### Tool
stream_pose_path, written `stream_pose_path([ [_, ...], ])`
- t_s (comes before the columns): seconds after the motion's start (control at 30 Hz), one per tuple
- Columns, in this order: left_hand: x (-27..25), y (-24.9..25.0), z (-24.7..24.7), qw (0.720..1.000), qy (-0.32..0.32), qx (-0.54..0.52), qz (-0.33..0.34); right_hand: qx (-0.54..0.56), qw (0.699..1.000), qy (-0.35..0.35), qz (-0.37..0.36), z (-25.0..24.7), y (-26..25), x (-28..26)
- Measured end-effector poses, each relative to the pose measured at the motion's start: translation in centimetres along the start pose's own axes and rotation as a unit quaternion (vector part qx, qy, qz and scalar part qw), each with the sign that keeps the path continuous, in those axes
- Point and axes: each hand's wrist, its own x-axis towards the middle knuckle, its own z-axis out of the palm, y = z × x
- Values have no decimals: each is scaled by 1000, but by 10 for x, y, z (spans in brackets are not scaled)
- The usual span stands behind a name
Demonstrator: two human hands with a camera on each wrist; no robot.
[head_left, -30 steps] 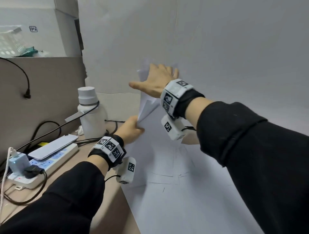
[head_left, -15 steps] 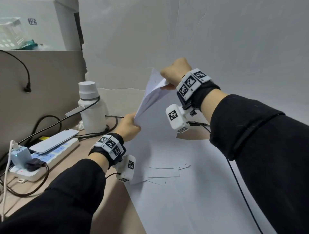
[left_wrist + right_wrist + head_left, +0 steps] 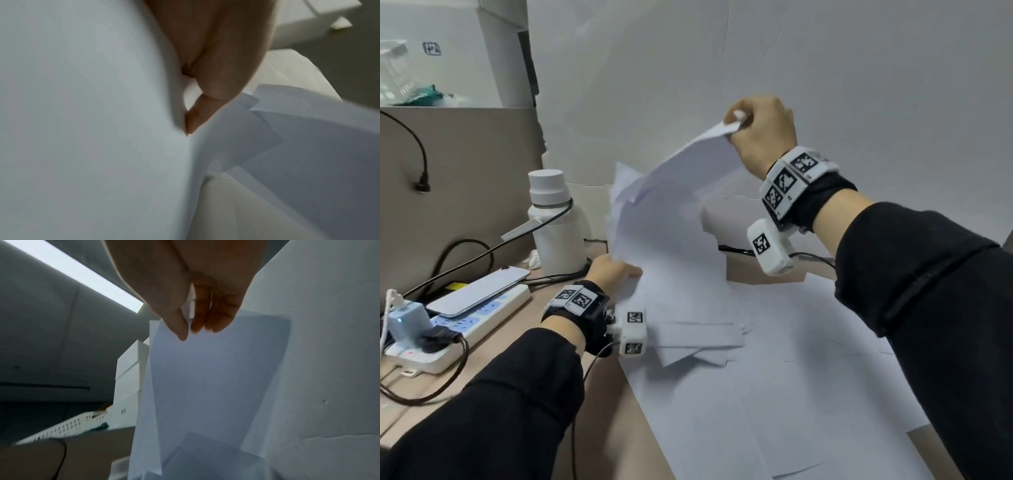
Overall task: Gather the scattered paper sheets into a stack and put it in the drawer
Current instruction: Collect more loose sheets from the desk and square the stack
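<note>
Paper sheets (image 3: pixel 671 219) hang in the air above the tabletop (image 3: pixel 524 329), held as a loose, fanned bundle between both hands. Up high, the right hand (image 3: pixel 760 133) pinches their top corner, thumb pressed against curled fingers (image 3: pixel 218 318). Lower down, the left hand (image 3: pixel 613 272) grips the bundle's bottom edge, its fingers (image 3: pixel 216 81) curled against the paper. More sheets (image 3: pixel 698 339) lie overlapping on the large white sheet beneath, near a white bottle (image 3: pixel 554 222) and a power strip (image 3: pixel 458 325).
</note>
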Motion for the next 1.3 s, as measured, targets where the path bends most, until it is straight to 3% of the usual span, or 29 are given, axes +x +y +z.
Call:
stream_pose_path([
  [0.1, -3, 0, 4, 986, -45, -96, -131, -126, 990, -45, -52, 10, 10, -39],
  [0.17, -15, 5, 11, 973, -51, -132, -180, -172, 975, -94, -102, 16, 18, -68],
  [0.3, -36, 8, 26, 974, -45, -153, -161, -233, 928, -266, -120, 28, 39, -108],
  [0.4, -36, -6, 31, 961, -45, -203, -181, -196, 890, -400, -92, 36, 49, -134],
  [0.47, -34, -16, 33, 953, -22, -241, -180, -170, 873, -452, -63, 40, 56, -152],
  [0.6, -40, -22, 41, 932, -46, -311, -179, -111, 878, -462, -48, 49, 65, -173],
  [0.73, -47, -22, 46, 941, -126, -256, -184, -44, 890, -448, -67, 61, 67, -184],
  [0.9, -41, -26, 47, 955, -120, -184, -201, -17, 876, -476, -78, 72, 66, -186],
  [0.97, -34, -30, 48, 960, -101, -161, -208, -14, 854, -518, -42, 68, 67, -185],
  [1.1, -15, -41, 41, 968, -34, -133, -209, 53, 813, -568, 118, 62, 85, -171],
  [1.2, -6, -39, 26, 972, -16, -78, -220, -60, 818, -551, 154, 56, 111, -155],
  [1.3, -12, -26, 15, 973, -22, 15, -231, -236, 773, -568, 155, 56, 141, -149],
])
